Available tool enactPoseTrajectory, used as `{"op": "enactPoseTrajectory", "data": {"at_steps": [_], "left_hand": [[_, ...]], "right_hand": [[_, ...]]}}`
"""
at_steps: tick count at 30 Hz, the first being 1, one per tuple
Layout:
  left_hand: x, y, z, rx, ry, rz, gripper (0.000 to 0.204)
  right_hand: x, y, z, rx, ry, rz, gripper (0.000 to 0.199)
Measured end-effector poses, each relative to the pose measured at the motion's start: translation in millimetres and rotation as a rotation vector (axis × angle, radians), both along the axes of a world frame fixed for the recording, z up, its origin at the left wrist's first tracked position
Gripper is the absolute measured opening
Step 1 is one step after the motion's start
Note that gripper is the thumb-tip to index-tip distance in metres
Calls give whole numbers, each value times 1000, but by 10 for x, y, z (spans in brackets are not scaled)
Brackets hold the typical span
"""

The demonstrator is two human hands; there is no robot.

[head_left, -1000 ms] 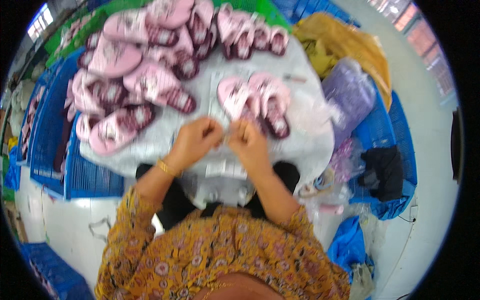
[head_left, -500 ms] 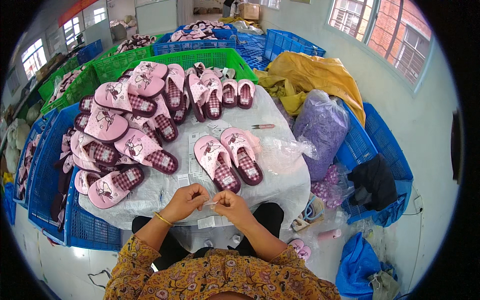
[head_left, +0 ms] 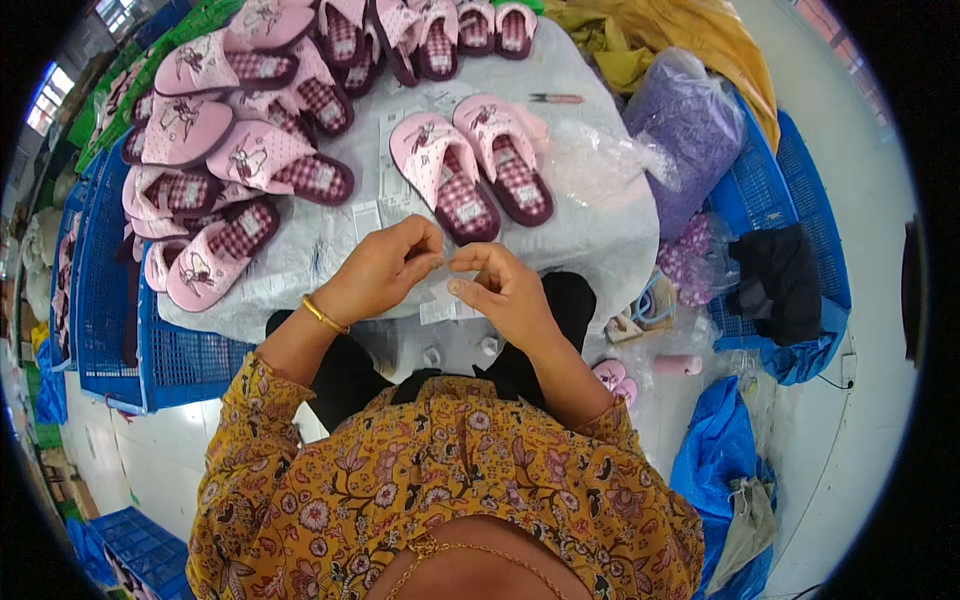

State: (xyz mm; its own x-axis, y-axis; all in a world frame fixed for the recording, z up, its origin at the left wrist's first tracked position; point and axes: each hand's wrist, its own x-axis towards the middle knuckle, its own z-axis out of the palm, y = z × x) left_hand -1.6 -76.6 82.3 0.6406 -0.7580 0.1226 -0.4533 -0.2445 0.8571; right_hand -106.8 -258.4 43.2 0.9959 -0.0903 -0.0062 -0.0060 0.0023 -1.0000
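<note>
A pair of pink slippers with dark soles and checked insoles lies mid-table: the left slipper [head_left: 432,165] and the right slipper [head_left: 497,150]. Just below them, at the near table edge, my left hand [head_left: 392,268] has thumb and forefinger pinched together; what they hold, if anything, is too small to make out. Close beside it, my right hand [head_left: 510,300] is half curled, its thumb and forefinger apart with nothing visible between them. White paper labels [head_left: 437,311] lie at the table edge below my hands. Another label strip [head_left: 367,217] rests above my left hand.
Many similar slippers [head_left: 262,158] are heaped on the table's left. A small pointed tool [head_left: 557,98] lies at the far side. Blue crates [head_left: 195,350] stand left; a purple-filled plastic bag [head_left: 690,140] and a black cloth [head_left: 775,280] are at right.
The view has tilted down, so the table sits higher in the picture. My right thumb and forefinger have parted from the small white piece pinched between both hands earlier.
</note>
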Motion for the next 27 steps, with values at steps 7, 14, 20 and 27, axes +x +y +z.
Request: {"op": "enactPoseTrajectory", "data": {"at_steps": [7,14,20,27], "left_hand": [[-41,-146,-167,-24,142,-34,17],[628,-478,-85,-144,-633,141,20],[1062,-1072,-95,96,-996,28,13],[1233,-1307,-289,269,-890,-36,18]], "right_hand": [[7,-87,-251,179,97,67,17],[139,-493,40,-75,-73,-92,11],[908,-906,-29,-142,-86,-297,9],[1223,-962,-327,-74,-10,-415,11]]}}
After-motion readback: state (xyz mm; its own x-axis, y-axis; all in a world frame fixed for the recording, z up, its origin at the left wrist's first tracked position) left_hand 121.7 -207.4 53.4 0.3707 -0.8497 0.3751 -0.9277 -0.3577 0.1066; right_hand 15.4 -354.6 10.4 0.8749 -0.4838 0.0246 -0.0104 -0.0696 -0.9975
